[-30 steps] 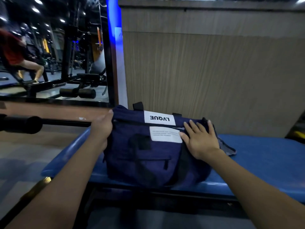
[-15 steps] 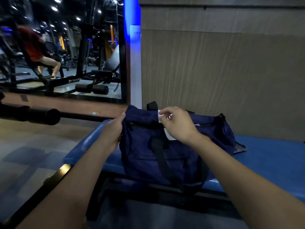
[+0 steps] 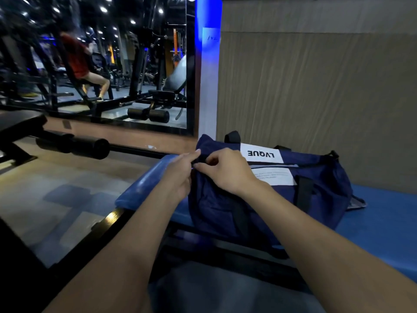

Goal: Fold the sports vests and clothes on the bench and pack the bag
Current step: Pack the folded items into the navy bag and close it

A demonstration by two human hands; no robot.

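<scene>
I am pinching the navy bag (image 3: 259, 199) at its left end with both hands, left hand (image 3: 180, 175) and right hand (image 3: 228, 170), perhaps at the zipper; it is sitting bulging on the blue bench (image 3: 383, 213).

At frame centre the right hand (image 3: 228, 169) covers the left end of the bag (image 3: 320, 177) top, so what its curled fingers pinch there, beside the left hand (image 3: 180, 175), cannot be told; both forearms are cut off by the bottom edge. The small print on the lower white label (image 3: 276, 176) is too fine to read, and a grey cloth (image 3: 357, 203) shows only as a corner from behind the bag at right. In the upper left, a person in a red top (image 3: 75, 56) is blurred, and the bench (image 3: 383, 218) runs out of the right edge.
</scene>
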